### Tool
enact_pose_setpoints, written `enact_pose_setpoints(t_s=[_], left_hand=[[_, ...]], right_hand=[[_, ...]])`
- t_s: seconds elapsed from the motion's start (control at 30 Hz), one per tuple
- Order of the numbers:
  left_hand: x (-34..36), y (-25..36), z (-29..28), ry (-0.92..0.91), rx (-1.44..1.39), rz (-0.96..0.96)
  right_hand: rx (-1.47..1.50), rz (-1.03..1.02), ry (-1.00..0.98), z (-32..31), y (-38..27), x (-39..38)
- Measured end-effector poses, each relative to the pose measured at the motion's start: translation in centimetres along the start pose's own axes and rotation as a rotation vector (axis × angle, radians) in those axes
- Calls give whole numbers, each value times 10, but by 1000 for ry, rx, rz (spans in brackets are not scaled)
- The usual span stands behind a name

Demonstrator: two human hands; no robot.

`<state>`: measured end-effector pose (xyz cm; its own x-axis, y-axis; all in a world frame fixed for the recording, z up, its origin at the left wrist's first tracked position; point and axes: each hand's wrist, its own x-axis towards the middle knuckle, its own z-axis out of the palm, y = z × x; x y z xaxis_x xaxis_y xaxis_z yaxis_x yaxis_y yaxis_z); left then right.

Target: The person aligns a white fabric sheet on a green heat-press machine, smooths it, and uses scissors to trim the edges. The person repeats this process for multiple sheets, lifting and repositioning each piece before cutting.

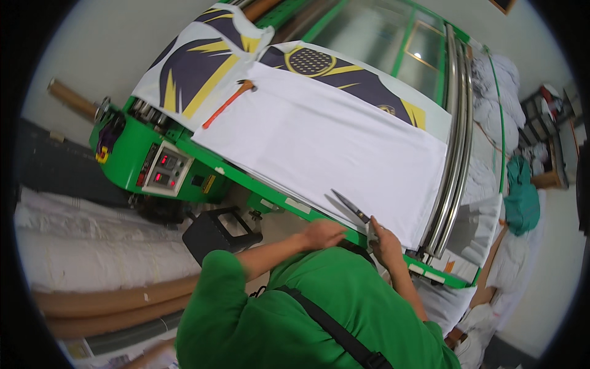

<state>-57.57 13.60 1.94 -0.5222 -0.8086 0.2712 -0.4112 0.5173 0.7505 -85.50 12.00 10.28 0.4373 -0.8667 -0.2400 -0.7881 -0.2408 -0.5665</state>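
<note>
My right hand [386,245] grips a pair of scissors [349,205] at the front edge of the green machine's table. Their dark blades point to the far left, over the white fabric [319,138] spread on the table. Just to the left, my left hand [324,233] is closed at the same edge; whatever its fingers hold, if anything, is hidden. A hammer [222,111] with an orange-red handle lies on the left side of the white fabric. Behind and left of it lies printed fabric [203,64] in dark purple, yellow and white.
The machine's control box [165,169] with red displays is at the left. Steel rollers [452,166] run along the table's right side. A black stool-like object [209,237] stands below the front edge. Wrapped rolls [92,246] lie at left, with bundled white cloth [495,92] at right.
</note>
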Motion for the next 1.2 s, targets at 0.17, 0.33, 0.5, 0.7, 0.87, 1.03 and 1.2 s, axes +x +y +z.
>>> enact_pose_setpoints(t_s=[0.17, 0.33, 0.5, 0.7, 0.87, 1.03, 1.2], left_hand=[[-57, 0, -72, 529, 291, -402], [-78, -10, -118, 944, 299, -634], [-96, -53, -188, 949, 369, -708], [-67, -189, -332, 849, 699, -582], [-28, -271, -409, 674, 828, -731], [-18, -313, -439, 379, 672, -802], [-26, -339, -441, 627, 680, -586]], right_hand=[[-135, -282, -39, 22, -4, 21], [-162, -319, -39, 29, 6, 29], [-59, -210, -93, 22, -9, 30], [-48, -53, -98, 17, -21, 30], [-34, 136, -78, 14, -48, 40], [-132, 196, -11, 25, -59, 38], [-191, 246, -13, 29, -74, 40]])
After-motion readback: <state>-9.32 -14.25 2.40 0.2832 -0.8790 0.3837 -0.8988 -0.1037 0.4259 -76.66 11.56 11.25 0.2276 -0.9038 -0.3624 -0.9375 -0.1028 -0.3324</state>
